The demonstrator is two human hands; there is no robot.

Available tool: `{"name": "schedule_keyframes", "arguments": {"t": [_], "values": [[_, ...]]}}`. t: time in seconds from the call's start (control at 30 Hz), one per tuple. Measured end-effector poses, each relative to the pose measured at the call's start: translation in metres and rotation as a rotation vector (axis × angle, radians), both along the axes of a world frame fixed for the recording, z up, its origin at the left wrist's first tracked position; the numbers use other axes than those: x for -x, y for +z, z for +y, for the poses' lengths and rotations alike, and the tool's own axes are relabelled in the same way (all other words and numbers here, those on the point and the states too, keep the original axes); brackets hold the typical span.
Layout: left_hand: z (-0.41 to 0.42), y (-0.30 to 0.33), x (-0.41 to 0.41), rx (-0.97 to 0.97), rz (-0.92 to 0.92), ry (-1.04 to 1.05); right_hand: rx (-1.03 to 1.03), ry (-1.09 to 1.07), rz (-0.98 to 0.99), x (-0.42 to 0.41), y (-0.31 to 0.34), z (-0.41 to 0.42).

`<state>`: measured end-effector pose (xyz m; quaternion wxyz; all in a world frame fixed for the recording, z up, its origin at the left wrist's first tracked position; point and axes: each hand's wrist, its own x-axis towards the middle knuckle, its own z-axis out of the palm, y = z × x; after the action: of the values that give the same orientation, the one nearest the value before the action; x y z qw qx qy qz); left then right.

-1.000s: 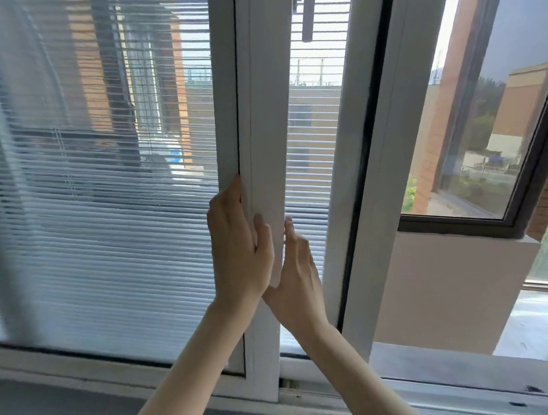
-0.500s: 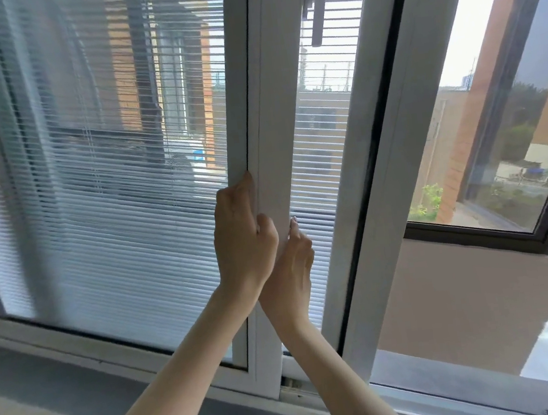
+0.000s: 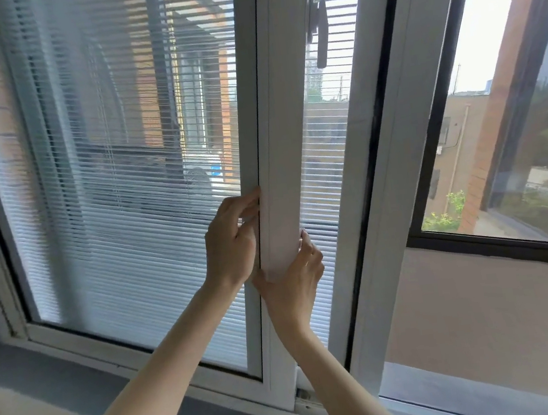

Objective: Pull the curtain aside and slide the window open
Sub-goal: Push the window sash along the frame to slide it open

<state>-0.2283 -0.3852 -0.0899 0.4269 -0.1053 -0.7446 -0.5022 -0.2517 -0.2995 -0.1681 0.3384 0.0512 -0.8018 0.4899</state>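
The white sliding window sash [image 3: 387, 159] stands partly open, with a gap to its right showing the outside. Both hands grip the white vertical stile [image 3: 275, 121] in the middle of the view. My left hand [image 3: 231, 236] curls around the stile's left edge. Just below it, my right hand [image 3: 292, 281] wraps the stile's right edge from underneath. Slatted white blinds [image 3: 119, 192] sit behind the glass on the left pane and between the stiles. A dark window handle [image 3: 320, 36] hangs high on the stile. No fabric curtain is in view.
A grey sill [image 3: 63, 388] runs along the bottom left, with the window track [image 3: 461, 398] at the bottom right. Through the gap I see a beige outside wall [image 3: 468, 314], a dark-framed window [image 3: 511, 240] and brick buildings.
Both hands stay on the stile. My right hand has shifted lower and hooked around its right edge. The view has pulled back, so the window's left frame edge now shows.
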Motion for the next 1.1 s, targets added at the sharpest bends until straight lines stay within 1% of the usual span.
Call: {"name": "schedule_keyframes", "arguments": {"t": [0.2, 0.3, 0.47, 0.73, 0.93, 0.97, 1.03, 1.1], "values": [[0.008, 0.0, 0.003, 0.004, 0.067, -0.054, -0.003, -0.023, -0.004, -0.003, -0.002, 0.016], [0.016, -0.001, 0.005, -0.002, 0.087, -0.106, -0.038, -0.057, -0.024, -0.004, -0.002, 0.028], [0.035, -0.007, 0.007, 0.069, 0.146, -0.15, -0.086, -0.126, 0.025, -0.008, -0.005, 0.052], [0.062, -0.017, 0.019, 0.19, 0.207, -0.149, -0.091, -0.205, 0.096, -0.016, -0.006, 0.081], [0.076, -0.021, 0.02, 0.186, 0.227, -0.144, -0.16, -0.193, 0.047, -0.026, 0.0, 0.094], [0.075, -0.021, 0.02, 0.192, 0.243, -0.141, -0.184, -0.228, 0.063, -0.031, 0.002, 0.093], [0.075, -0.02, 0.021, 0.231, 0.286, -0.1, -0.249, -0.392, 0.163, -0.043, 0.009, 0.096], [0.076, -0.019, 0.024, 0.248, 0.336, -0.055, -0.197, -0.484, 0.259, -0.047, 0.023, 0.108]]}}
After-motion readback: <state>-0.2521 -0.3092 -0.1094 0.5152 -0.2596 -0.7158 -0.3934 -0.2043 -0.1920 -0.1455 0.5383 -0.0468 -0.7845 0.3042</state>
